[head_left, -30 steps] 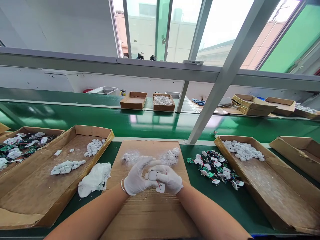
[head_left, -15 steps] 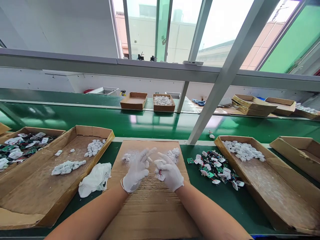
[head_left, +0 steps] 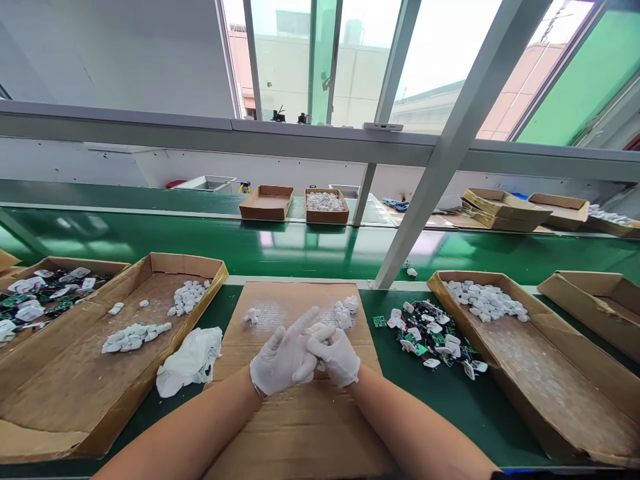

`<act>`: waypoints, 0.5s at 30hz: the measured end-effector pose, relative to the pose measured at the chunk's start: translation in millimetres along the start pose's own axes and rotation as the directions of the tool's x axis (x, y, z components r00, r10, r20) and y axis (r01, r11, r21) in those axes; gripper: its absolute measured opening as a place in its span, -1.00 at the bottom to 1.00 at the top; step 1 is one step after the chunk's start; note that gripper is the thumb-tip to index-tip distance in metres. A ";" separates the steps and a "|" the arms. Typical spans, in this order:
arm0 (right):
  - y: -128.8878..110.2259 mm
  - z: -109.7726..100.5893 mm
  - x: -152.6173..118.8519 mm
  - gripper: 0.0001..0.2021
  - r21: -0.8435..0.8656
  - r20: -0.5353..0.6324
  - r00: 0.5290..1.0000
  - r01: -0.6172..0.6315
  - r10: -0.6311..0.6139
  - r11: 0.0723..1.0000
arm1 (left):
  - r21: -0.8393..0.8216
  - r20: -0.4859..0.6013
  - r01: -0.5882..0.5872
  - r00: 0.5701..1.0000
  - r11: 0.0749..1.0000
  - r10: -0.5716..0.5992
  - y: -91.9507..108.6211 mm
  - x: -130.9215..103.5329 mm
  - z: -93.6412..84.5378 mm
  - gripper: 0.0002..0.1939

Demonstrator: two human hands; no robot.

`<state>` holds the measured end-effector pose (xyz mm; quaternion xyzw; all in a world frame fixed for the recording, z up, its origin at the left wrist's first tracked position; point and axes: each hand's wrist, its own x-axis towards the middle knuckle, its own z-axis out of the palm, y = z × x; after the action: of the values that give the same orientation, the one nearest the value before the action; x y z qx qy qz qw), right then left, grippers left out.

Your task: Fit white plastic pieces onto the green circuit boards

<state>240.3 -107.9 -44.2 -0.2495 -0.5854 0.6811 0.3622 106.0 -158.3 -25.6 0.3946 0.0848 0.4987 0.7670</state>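
Over the brown cardboard sheet [head_left: 300, 437], my two white-gloved hands meet. My left hand [head_left: 280, 360] is closed against the right, its index finger pointing up and away. My right hand [head_left: 339, 355] has its fingers bent around a small white plastic part [head_left: 321, 365], mostly hidden between the gloves. Beyond the hands on the sheet lie a small cluster of white pieces [head_left: 253, 315] at the left and a larger white cluster [head_left: 346, 311] at the right. Right of the sheet is a heap of green circuit boards with white parts and wires [head_left: 435, 337].
A crumpled white cloth [head_left: 190, 360] lies left of the sheet. Beside it stands a long cardboard tray [head_left: 65, 393] with white pieces. Another tray [head_left: 560, 393] with white pieces is at the right. A slanted metal post [head_left: 415, 217] rises behind the sheet's right corner.
My hands were apart, the left with fingers spread and the right holding a white part with red wire. They have come together, the left closing against the right around the part.
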 end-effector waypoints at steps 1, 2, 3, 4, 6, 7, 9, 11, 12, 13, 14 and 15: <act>1.5 -0.1 -0.1 -0.60 0.012 0.001 1.000 0.003 -0.003 1.000 | 0.012 0.002 0.003 1.000 1.000 -0.003 0.7 0.2 -1.5 -0.20; 2.9 -1.1 0.0 -0.61 0.022 -0.005 1.000 0.012 -0.012 1.000 | 0.030 -0.010 0.003 1.000 1.000 -0.003 2.0 0.4 -3.3 -0.20; 4.1 -2.9 0.3 -0.63 0.039 -0.015 1.000 0.024 -0.024 0.999 | 0.051 -0.042 0.000 0.999 0.999 0.002 4.0 0.6 -5.2 -0.22; 4.8 -5.4 0.9 -0.63 0.064 -0.027 0.999 0.035 -0.034 0.997 | 0.072 -0.089 -0.006 0.996 0.997 0.012 6.7 0.8 -7.1 -0.25; 4.7 -11.5 2.7 -0.55 0.118 -0.092 0.995 0.057 -0.047 0.991 | 0.080 -0.181 -0.023 0.983 0.997 0.037 12.9 1.0 -10.9 -0.34; 3.6 -14.4 3.8 -0.50 0.131 -0.132 0.990 0.058 -0.041 0.990 | 0.055 -0.203 -0.027 0.978 0.998 0.037 15.8 0.8 -12.9 -0.36; -0.3 -18.5 5.3 -0.49 0.104 -0.203 0.979 0.039 -0.018 0.994 | -0.036 -0.160 -0.001 0.987 0.999 -0.004 18.9 -0.4 -16.7 -0.33; -5.5 -19.3 5.0 -0.54 -0.019 -0.227 0.973 0.046 -0.049 0.999 | -0.111 -0.025 0.085 0.996 0.990 -0.088 16.9 -2.6 -20.4 -0.22; -8.0 -18.2 4.0 -0.61 -0.102 -0.210 0.973 0.074 -0.094 0.992 | -0.119 0.050 0.148 0.989 0.982 -0.143 13.9 -3.9 -22.2 -0.17; -10.3 -16.4 2.6 -0.70 -0.182 -0.175 0.974 0.111 -0.144 0.977 | -0.112 0.119 0.208 0.974 0.972 -0.194 10.1 -5.2 -23.7 -0.15; -12.3 -14.0 1.0 -0.79 -0.244 -0.130 0.975 0.145 -0.180 0.959 | -0.102 0.175 0.256 0.956 0.961 -0.236 5.9 -6.5 -25.1 -0.15; -13.7 -11.2 -0.6 -0.84 -0.282 -0.083 0.977 0.167 -0.198 0.945 | -0.095 0.217 0.291 0.939 0.952 -0.266 1.8 -7.7 -26.2 -0.17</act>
<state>251.9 -100.7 -33.0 -0.2789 -0.6733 0.5425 0.4178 87.2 -150.7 -44.1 0.3779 0.0301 0.3467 0.8580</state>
